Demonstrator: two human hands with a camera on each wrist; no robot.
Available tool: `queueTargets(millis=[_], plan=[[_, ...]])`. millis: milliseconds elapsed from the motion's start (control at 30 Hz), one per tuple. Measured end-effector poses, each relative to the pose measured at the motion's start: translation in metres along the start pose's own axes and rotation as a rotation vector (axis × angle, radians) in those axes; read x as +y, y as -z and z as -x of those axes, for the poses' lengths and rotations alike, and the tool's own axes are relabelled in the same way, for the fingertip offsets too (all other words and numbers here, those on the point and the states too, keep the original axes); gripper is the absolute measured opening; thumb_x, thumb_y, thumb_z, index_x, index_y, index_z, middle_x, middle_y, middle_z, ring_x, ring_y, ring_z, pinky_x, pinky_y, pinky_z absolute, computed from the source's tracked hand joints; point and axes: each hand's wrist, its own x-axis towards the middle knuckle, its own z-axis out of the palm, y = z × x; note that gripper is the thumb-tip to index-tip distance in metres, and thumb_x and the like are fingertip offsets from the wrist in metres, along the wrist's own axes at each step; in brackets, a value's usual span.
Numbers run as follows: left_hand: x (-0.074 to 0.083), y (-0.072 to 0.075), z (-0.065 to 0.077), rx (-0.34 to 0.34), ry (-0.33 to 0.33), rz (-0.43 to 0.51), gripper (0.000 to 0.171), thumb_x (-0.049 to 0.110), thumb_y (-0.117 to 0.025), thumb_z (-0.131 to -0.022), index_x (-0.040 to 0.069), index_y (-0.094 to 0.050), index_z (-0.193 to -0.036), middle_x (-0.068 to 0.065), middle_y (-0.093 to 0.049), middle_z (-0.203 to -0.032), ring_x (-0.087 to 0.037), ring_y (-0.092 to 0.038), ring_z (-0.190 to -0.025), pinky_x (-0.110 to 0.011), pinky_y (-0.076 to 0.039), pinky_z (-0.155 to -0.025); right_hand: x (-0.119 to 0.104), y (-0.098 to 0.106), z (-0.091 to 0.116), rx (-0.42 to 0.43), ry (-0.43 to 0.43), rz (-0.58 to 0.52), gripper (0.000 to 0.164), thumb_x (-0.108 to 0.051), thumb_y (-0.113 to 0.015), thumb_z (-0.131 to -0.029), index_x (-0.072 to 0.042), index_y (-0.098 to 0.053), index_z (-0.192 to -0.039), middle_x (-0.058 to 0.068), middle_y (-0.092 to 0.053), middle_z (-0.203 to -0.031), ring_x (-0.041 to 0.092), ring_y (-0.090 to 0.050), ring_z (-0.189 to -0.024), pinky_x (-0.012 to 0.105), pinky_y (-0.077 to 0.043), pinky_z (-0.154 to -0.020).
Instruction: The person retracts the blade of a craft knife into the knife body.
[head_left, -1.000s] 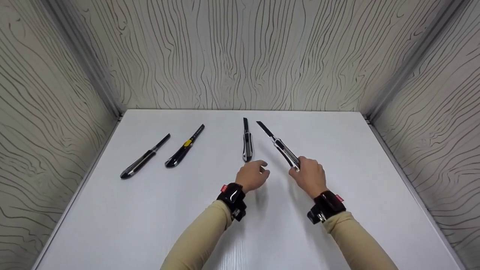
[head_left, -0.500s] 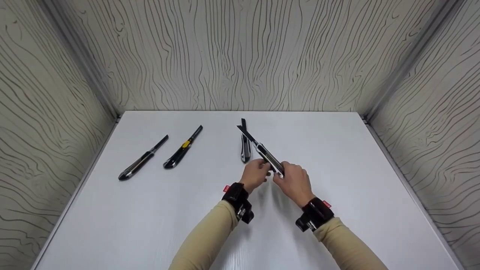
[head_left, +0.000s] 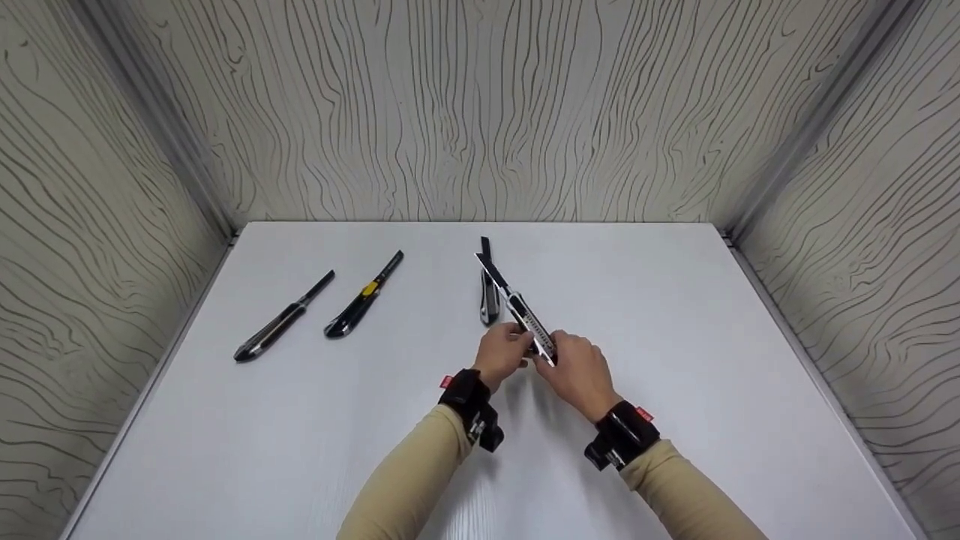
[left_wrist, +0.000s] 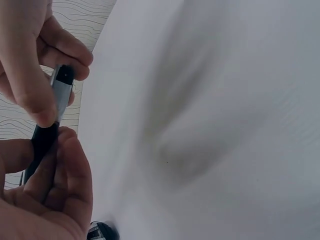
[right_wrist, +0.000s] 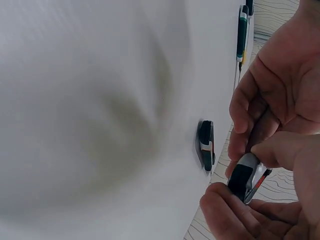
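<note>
A silver-and-black utility knife [head_left: 529,319] is held off the table by both hands, its dark blade extended toward the far left. My left hand [head_left: 501,356] pinches the handle from the left side, thumb on top and fingers curled beneath, as the left wrist view shows. At the handle's rear end, my right hand [head_left: 579,375] grips with thumb and fingers; the end cap [right_wrist: 245,175] pokes out between them in the right wrist view. Behind the raised blade lies another silver-and-black utility knife [head_left: 490,301], partly covered by it in the head view.
Farther left on the white table [head_left: 337,450] lie a black utility knife with a yellow slider [head_left: 352,311] and a black-and-silver utility knife [head_left: 271,332]. Wood-grain patterned walls [head_left: 480,112] enclose the table at the back and both sides.
My right hand has brought the utility knife left and toward me. My left hand has taken hold of its handle. In the last half second the handle has turned slightly. The other knives stay put.
</note>
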Motion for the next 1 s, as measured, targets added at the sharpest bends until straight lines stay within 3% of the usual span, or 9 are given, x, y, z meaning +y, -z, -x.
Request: queueTargets(millis=[200,467,733,1000], plan=[[-0.002,0.009,-0.001,-0.01,-0.003,-0.023,0.028,0.012,-0.055,-0.097,-0.004,-0.062,-0.118,-0.018,-0.072,-0.107,-0.018,-0.07,-0.082,-0.027,-0.058,-0.068,-0.002,0.004,-0.002,-0.061,0.01,-0.008,0.025,-0.032,-0.07,-0.087,-0.008,-0.069,-0.092,0.008,-0.069,-0.081,0.02,-0.059,-0.066,0.036,-0.047,-0.054],[-0.003,0.024,0.005,-0.061,-0.02,-0.085,0.026,0.011,-0.055,-0.098,0.0,-0.063,-0.12,-0.016,-0.072,-0.104,-0.017,-0.068,-0.081,-0.03,-0.059,-0.069,0.007,0.012,-0.019,-0.054,-0.033,-0.079,0.027,-0.027,-0.063,-0.093,-0.005,-0.071,-0.106,0.01,-0.075,-0.094,0.027,-0.069,-0.082,0.043,-0.055,-0.067],[-0.001,0.027,0.013,-0.123,-0.077,-0.196,0.023,0.01,-0.055,-0.097,0.0,-0.066,-0.115,-0.013,-0.074,-0.096,-0.015,-0.066,-0.076,-0.028,-0.058,-0.064,0.01,0.002,-0.042,-0.152,-0.118,-0.381,0.033,-0.028,-0.057,-0.098,-0.004,-0.067,-0.117,0.011,-0.072,-0.106,0.024,-0.069,-0.091,0.036,-0.055,-0.078],[-0.008,0.025,0.017,-0.179,-0.078,-0.248,0.025,0.012,-0.056,-0.097,0.0,-0.067,-0.116,-0.01,-0.073,-0.096,-0.015,-0.067,-0.078,-0.031,-0.059,-0.067,0.009,-0.009,-0.047,-0.289,-0.283,-0.709,0.033,-0.027,-0.057,-0.098,-0.001,-0.065,-0.117,0.008,-0.068,-0.094,0.013,-0.062,-0.076,0.024,-0.051,-0.066]])
